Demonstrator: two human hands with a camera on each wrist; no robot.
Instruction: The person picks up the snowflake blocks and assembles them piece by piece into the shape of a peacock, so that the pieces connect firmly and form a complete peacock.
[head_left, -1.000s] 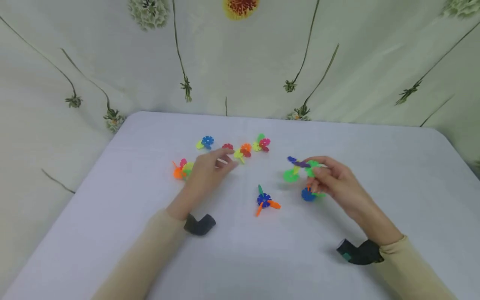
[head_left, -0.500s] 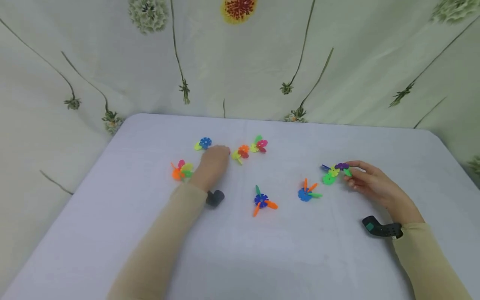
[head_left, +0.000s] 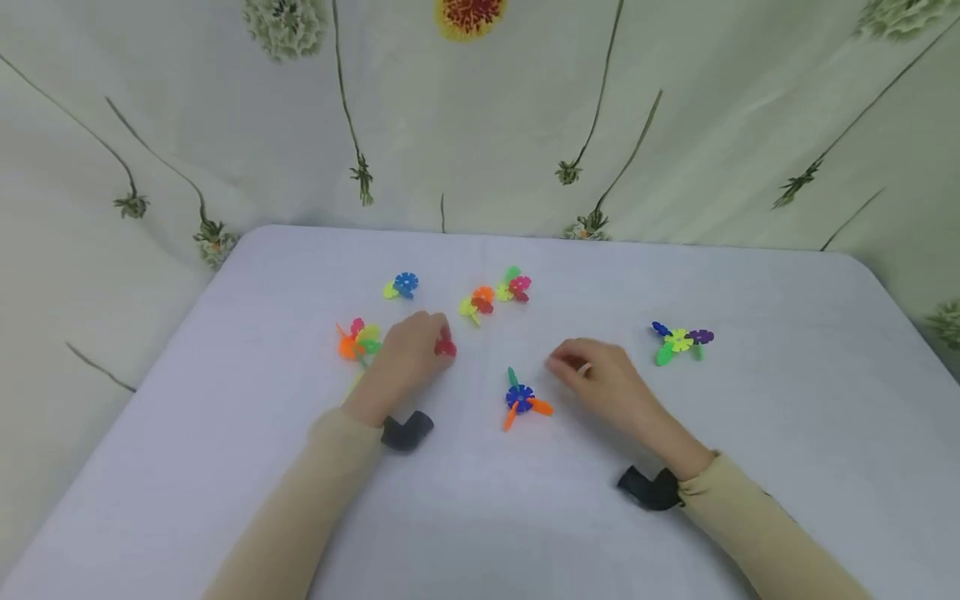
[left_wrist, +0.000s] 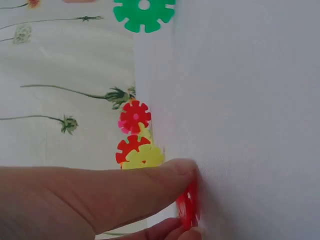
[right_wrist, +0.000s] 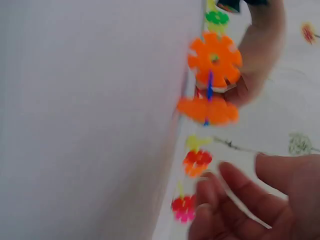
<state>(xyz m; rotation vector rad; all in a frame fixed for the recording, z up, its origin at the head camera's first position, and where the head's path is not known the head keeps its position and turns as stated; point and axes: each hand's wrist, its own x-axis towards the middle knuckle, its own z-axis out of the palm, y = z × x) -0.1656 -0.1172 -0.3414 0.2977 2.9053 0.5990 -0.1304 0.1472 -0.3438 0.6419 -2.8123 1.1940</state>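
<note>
Your left hand [head_left: 405, 354] rests knuckles-up on the white cloth-covered table [head_left: 225, 433], and its thumb and curled fingertips pinch a small red notched plastic disc [head_left: 446, 346] at the far right edge of the hand; the left wrist view shows that red disc [left_wrist: 187, 210] squeezed edge-on between thumb and a fingertip, right down against the cloth. Just to the left of that hand, close to the knuckles, lies an orange, pink and yellow-green cluster of plastic discs [head_left: 356, 340]. Beyond your fingertips, farther from you, sit a blue and yellow pair of discs [head_left: 401, 285], an orange, red and yellow cluster [head_left: 477, 302] and a green, pink and yellow cluster [head_left: 513, 286].

Your right hand [head_left: 607, 383] lies low over the table with fingers loosely bent and nothing in them; the right wrist view shows the fingers [right_wrist: 240, 200] relaxed and apart, holding no piece. Just to the left of its fingertips, near but not touching, lies a blue disc with orange and green discs slotted round it [head_left: 522, 400]. Off to the right of that hand and a little beyond it, well apart, lies a yellow, green, blue and purple cluster [head_left: 681, 341].

Both forearms wear beige sleeves [head_left: 315, 500], each with a dark wrist strap [head_left: 405, 432], and a pale floral curtain [head_left: 480, 125] hangs behind the table
</note>
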